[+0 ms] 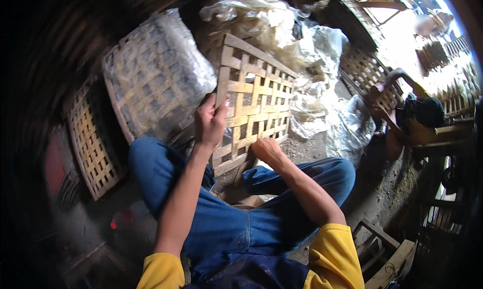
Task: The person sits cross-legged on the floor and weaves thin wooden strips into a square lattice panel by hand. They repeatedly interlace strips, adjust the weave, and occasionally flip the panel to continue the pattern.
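A woven bamboo lattice panel with a wooden frame [259, 107] stands tilted upright in front of me between my bent legs in blue jeans. My left hand [210, 120] grips its left edge, thumb over the front and fingers wrapped round the frame. My right hand [266, 148] is closed at the lower edge of the panel, its fingertips hidden against the lattice. A short wooden piece [242, 169] slants down below the panel, just left of my right hand.
Lattice panels [93, 138] lean at left, one covered in cloudy plastic [153, 72]. Crumpled plastic sheets [319, 62] lie behind the panel. At right a co-worker [417, 118] bends over another lattice panel [362, 67]. A wooden frame [397, 259] stands at lower right.
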